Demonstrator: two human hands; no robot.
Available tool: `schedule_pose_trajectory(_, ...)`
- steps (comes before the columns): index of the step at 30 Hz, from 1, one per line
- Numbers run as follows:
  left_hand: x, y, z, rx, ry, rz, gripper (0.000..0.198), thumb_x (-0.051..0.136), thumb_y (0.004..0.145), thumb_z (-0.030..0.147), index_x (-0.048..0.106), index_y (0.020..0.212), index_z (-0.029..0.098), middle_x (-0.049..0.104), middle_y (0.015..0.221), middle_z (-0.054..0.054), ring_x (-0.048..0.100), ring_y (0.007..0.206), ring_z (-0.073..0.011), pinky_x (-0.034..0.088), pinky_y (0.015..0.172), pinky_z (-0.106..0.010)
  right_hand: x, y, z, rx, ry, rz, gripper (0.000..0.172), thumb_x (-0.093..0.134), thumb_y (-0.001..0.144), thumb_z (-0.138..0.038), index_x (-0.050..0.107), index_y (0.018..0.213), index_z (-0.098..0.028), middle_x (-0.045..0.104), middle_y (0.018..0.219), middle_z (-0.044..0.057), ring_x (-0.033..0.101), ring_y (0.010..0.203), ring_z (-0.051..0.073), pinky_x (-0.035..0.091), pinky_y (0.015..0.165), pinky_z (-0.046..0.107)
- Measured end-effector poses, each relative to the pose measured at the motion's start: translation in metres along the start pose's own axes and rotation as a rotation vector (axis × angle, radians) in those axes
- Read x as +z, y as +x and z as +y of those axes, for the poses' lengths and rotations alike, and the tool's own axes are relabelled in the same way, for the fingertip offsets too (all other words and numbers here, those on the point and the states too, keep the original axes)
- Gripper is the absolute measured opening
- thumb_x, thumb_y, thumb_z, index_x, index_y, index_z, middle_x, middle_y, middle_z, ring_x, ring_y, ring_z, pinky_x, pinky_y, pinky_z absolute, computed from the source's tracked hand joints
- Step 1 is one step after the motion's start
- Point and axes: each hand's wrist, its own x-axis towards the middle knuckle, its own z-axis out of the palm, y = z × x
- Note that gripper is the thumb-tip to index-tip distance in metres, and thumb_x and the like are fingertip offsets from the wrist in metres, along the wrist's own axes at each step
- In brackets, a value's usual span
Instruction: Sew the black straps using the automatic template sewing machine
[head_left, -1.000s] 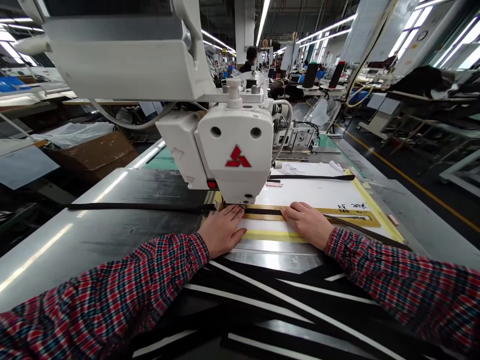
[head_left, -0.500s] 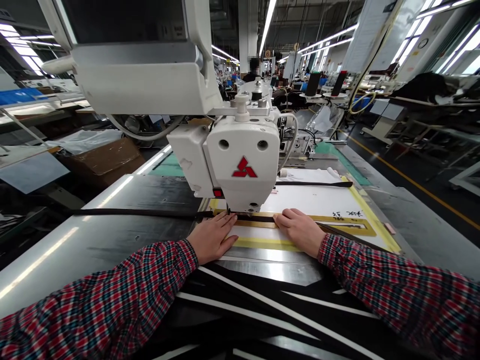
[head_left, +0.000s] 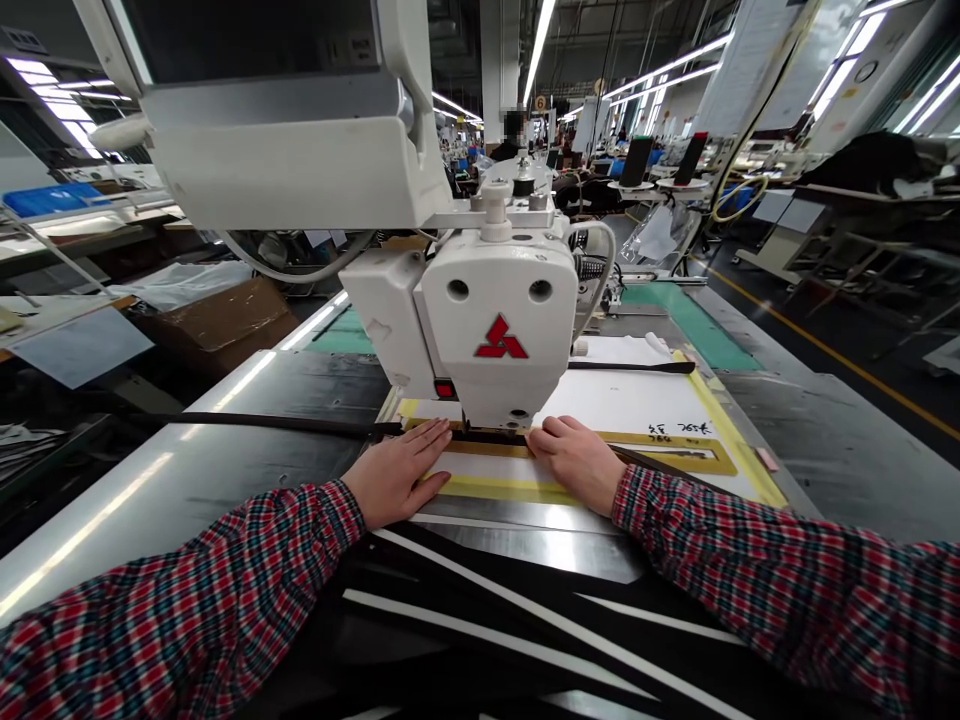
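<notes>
Left hand [head_left: 395, 472] and right hand [head_left: 574, 463] lie flat and open, unclenched, fingertips steadying a narrow black strap [head_left: 487, 437] evenly on a white, yellow-taped template [head_left: 645, 405] just in front of the white sewing machine head [head_left: 499, 340].

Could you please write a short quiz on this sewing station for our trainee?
1. True or false: the left hand and the right hand both lie flat on the white template.
2. What colour is the logo on the sewing machine head? A red, B blue, C green.
3. Fill in the blank: the black strap runs under the machine head, between the two ____.

Key: 1 true; 2 A; 3 hands.
</notes>
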Motion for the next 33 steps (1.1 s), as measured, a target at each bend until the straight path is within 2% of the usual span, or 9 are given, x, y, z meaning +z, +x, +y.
schedule_pose_trajectory(6, 0.001, -0.002, -0.007, 0.006, 0.048, -0.029, 0.052, 0.033, 0.093, 0.038, 0.038, 0.133, 0.005, 0.033, 0.139, -0.015, 0.028, 0.13, -0.0226, 0.03, 0.107, -0.036, 0.003, 0.01, 0.003, 0.05, 0.144, 0.031, 0.021, 0.045, 0.089, -0.008, 0.062, 0.102, -0.008, 0.056, 0.088, 0.009, 0.046, 0.082, 0.022, 0.041, 0.072, 0.033)
schedule_pose_trajectory(9, -0.005, -0.002, -0.005, -0.004, 0.078, -0.093, 0.05, 0.034, 0.092, 0.035, 0.039, 0.131, 0.004, 0.033, 0.139, -0.016, 0.028, 0.13, -0.0237, 0.029, 0.106, -0.038, 0.0, 0.004, 0.026, 0.233, 0.47, -0.015, 0.023, 0.05, 0.085, -0.005, 0.066, 0.1, -0.015, 0.061, 0.086, 0.005, 0.053, 0.081, 0.018, 0.043, 0.071, 0.026)
schedule_pose_trajectory(12, -0.018, -0.002, 0.013, -0.054, 0.057, -0.147, 0.046, 0.039, 0.089, 0.028, 0.043, 0.128, 0.004, 0.035, 0.137, -0.017, 0.031, 0.128, -0.026, 0.034, 0.104, -0.04, -0.005, -0.015, 0.053, 0.427, 0.71, -0.096, 0.02, 0.056, 0.082, -0.006, 0.069, 0.092, -0.017, 0.066, 0.085, 0.003, 0.059, 0.078, 0.016, 0.045, 0.072, 0.023)
schedule_pose_trajectory(16, -0.033, 0.017, 0.068, 0.005, -0.139, -0.131, 0.049, 0.04, 0.088, 0.027, 0.036, 0.132, 0.006, 0.033, 0.139, -0.016, 0.032, 0.128, -0.0229, 0.035, 0.103, -0.036, -0.008, -0.04, 0.061, 0.444, 0.534, -0.032, 0.032, 0.048, 0.08, 0.001, 0.069, 0.095, -0.018, 0.065, 0.086, 0.003, 0.059, 0.079, 0.017, 0.044, 0.072, 0.023)
schedule_pose_trajectory(20, -0.02, 0.068, 0.114, -0.045, -0.226, -0.02, 0.055, 0.042, 0.088, 0.032, 0.032, 0.132, 0.001, 0.028, 0.14, -0.02, 0.025, 0.131, -0.0249, 0.03, 0.107, -0.037, -0.01, -0.046, 0.043, 0.35, 0.264, -0.061, 0.027, 0.048, 0.085, -0.003, 0.067, 0.097, -0.018, 0.061, 0.081, 0.005, 0.054, 0.08, 0.018, 0.042, 0.069, 0.025)
schedule_pose_trajectory(22, -0.007, 0.088, 0.122, -0.076, -0.217, 0.037, 0.055, 0.042, 0.088, 0.033, 0.035, 0.13, -0.001, 0.031, 0.138, -0.021, 0.024, 0.131, -0.0272, 0.029, 0.107, -0.04, -0.01, -0.048, 0.034, 0.265, 0.155, -0.091, 0.021, 0.049, 0.087, -0.007, 0.064, 0.1, -0.014, 0.059, 0.085, 0.007, 0.051, 0.081, 0.02, 0.043, 0.068, 0.027)
schedule_pose_trajectory(25, 0.007, 0.096, 0.121, -0.045, -0.187, 0.088, 0.053, 0.041, 0.089, 0.036, 0.039, 0.127, -0.001, 0.035, 0.137, -0.021, 0.025, 0.131, -0.0277, 0.029, 0.107, -0.041, -0.006, -0.06, 0.03, 0.183, 0.026, -0.11, 0.018, 0.049, 0.087, -0.009, 0.061, 0.101, -0.007, 0.056, 0.094, 0.011, 0.048, 0.085, 0.023, 0.044, 0.069, 0.031)
schedule_pose_trajectory(29, 0.008, 0.091, 0.117, -0.033, -0.168, 0.09, 0.054, 0.04, 0.089, 0.037, 0.039, 0.128, 0.0, 0.034, 0.138, -0.019, 0.026, 0.131, -0.0269, 0.03, 0.106, -0.039, -0.001, -0.077, 0.036, 0.167, -0.003, -0.08, 0.018, 0.051, 0.086, -0.008, 0.06, 0.101, -0.006, 0.054, 0.1, 0.012, 0.045, 0.087, 0.023, 0.045, 0.073, 0.033)
schedule_pose_trajectory(33, 0.006, 0.103, 0.128, -0.016, -0.19, 0.096, 0.055, 0.039, 0.089, 0.038, 0.038, 0.129, 0.0, 0.034, 0.138, -0.019, 0.026, 0.13, -0.0266, 0.029, 0.107, -0.039, 0.0, -0.078, 0.04, 0.138, 0.023, -0.075, 0.013, 0.052, 0.086, -0.01, 0.062, 0.094, -0.008, 0.055, 0.095, 0.011, 0.044, 0.086, 0.023, 0.043, 0.074, 0.035)
